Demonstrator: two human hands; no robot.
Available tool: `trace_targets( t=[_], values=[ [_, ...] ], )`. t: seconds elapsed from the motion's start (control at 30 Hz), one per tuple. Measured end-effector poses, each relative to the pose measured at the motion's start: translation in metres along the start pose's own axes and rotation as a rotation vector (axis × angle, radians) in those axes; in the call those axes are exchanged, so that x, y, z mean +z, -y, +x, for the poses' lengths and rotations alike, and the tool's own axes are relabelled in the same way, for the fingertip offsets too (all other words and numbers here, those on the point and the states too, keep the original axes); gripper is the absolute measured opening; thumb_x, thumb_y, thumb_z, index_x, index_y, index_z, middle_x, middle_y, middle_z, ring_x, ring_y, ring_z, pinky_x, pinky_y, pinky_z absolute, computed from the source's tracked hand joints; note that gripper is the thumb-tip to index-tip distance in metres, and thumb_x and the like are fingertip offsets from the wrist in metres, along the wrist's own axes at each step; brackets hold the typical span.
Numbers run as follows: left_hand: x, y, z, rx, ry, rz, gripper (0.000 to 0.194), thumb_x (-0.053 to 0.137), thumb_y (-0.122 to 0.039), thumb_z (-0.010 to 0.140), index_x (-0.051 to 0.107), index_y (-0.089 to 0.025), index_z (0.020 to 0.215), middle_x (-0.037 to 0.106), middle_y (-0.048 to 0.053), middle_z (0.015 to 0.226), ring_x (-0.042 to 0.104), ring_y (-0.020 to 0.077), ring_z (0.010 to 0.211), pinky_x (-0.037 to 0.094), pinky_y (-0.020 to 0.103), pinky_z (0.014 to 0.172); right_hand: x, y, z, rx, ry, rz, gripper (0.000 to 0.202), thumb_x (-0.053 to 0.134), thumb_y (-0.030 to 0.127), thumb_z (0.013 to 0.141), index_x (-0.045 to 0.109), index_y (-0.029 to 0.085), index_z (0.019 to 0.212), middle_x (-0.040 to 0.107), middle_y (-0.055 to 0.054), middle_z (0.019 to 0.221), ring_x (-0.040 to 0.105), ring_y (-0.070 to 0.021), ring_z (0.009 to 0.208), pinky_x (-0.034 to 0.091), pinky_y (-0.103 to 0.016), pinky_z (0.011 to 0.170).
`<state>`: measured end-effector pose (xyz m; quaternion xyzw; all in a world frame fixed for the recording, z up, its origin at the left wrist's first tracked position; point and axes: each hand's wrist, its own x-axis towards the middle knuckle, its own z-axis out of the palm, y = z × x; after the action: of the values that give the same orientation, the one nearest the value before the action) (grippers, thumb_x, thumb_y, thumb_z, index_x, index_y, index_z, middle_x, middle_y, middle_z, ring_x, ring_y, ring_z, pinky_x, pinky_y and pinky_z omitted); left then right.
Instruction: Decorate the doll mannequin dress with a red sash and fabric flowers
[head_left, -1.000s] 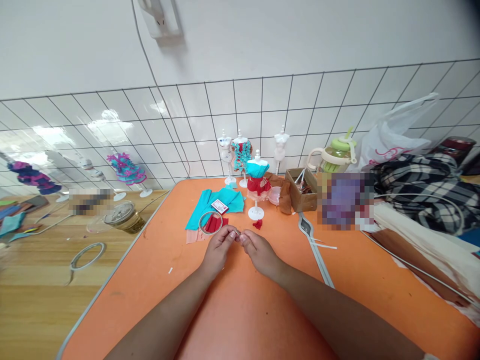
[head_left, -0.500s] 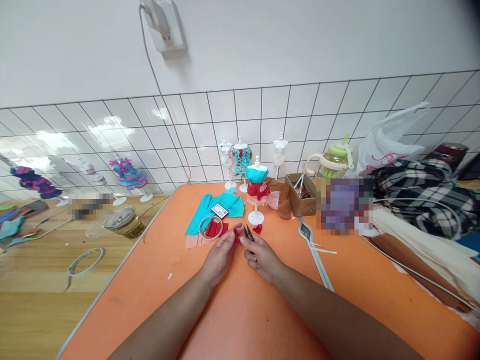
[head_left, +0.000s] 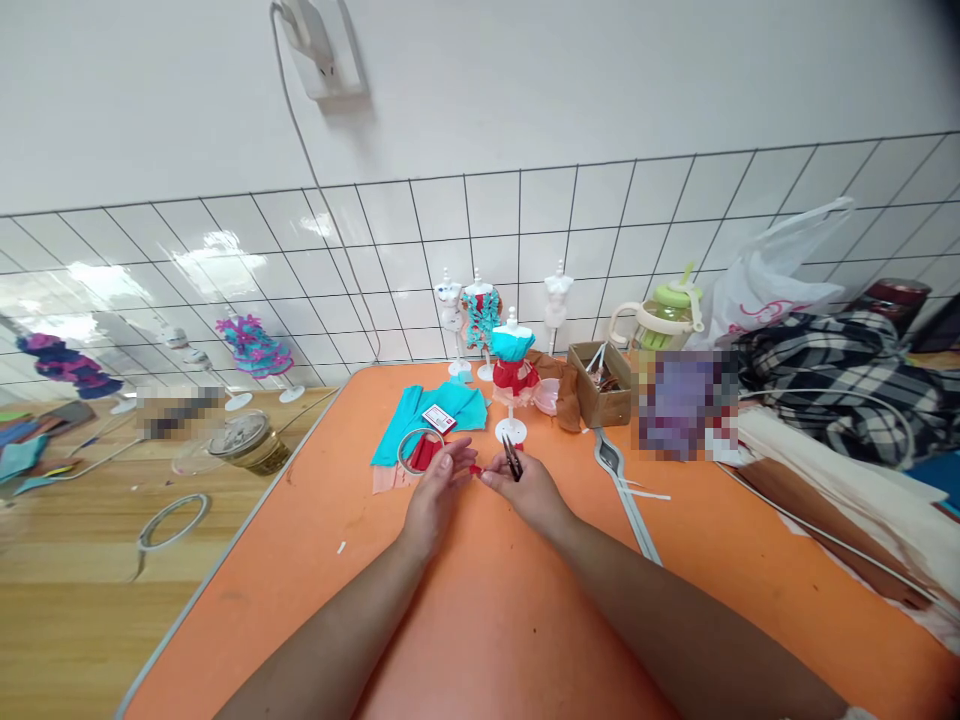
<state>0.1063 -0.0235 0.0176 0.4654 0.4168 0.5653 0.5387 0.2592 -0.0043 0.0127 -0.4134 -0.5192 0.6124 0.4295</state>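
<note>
My left hand (head_left: pixel 435 492) is open, palm turned inward, its fingers spread close to a small scrap of red cloth (head_left: pixel 475 470). Dark small scissors (head_left: pixel 513 458) lie in my right hand (head_left: pixel 529 490), whose thumb and finger also reach the red scrap. Just beyond stands a small white mannequin in a turquoise top and red skirt (head_left: pixel 513 375). Left of it, a silver ring (head_left: pixel 401 455) lies over folded red cloth (head_left: pixel 425 452), beside turquoise cloth (head_left: pixel 401 420) with a white card (head_left: pixel 439 418) on top.
More mannequins (head_left: pixel 556 300) stand by the tiled wall. A cardboard box (head_left: pixel 606 400), grey zipper (head_left: pixel 634 515), green-lidded bottle (head_left: pixel 666 315) and checked cloth (head_left: pixel 840 390) are to the right. A jar (head_left: pixel 251 445) and white ring (head_left: pixel 174 522) rest on the wooden surface at left.
My left hand has opened and drawn back from the red cloth. The scissors in my right hand have turned and shifted slightly to the right.
</note>
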Motion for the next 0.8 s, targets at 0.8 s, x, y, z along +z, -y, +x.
trace_targets(
  t=[0.8],
  values=[
    [-0.008,-0.018,-0.001,0.374,0.225,0.904,0.023,0.056,-0.038,0.083,0.067,-0.026,0.098,0.064,0.007,0.107,0.05,0.0257,0.111,0.03,0.042,0.102,-0.009,-0.003,0.003,-0.339,-0.093,-0.445,0.019,0.065,0.037,0.074,0.068,0.018,0.077,0.058,-0.001,0.077,0.046,-0.0109,0.061,0.037,-0.024,0.057]
  ],
)
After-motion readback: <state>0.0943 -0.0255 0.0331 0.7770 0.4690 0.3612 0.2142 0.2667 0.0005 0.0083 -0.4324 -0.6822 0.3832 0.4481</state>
